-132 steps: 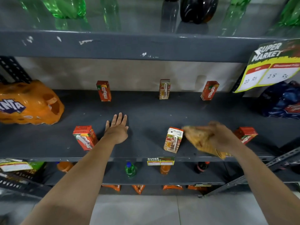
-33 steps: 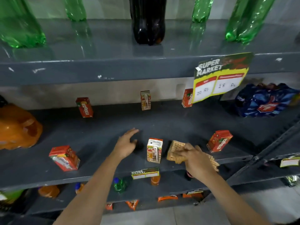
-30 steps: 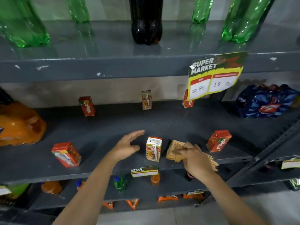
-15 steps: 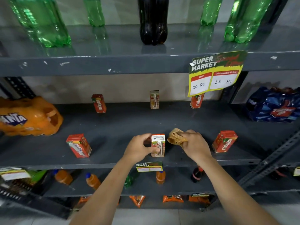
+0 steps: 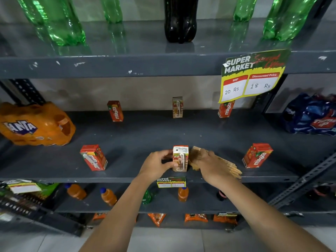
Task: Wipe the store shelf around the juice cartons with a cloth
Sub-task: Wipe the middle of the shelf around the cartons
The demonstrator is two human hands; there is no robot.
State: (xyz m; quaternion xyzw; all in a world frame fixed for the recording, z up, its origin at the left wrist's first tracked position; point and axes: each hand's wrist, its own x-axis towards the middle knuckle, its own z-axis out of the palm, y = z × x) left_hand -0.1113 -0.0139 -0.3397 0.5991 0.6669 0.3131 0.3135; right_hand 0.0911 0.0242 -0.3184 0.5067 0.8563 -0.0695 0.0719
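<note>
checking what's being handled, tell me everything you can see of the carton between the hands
The middle front carton is a small juice box, white on top with fruit artwork and a wrapped straw down its facing side. It stands upright near the grey shelf front edge. The left hand grips its left side; the cloth under the right hand sits against its right.

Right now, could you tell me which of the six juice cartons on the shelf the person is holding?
The front middle carton: the left hand grips its side, and the right hand presses the cloth beside it. The other five stand untouched.
</note>
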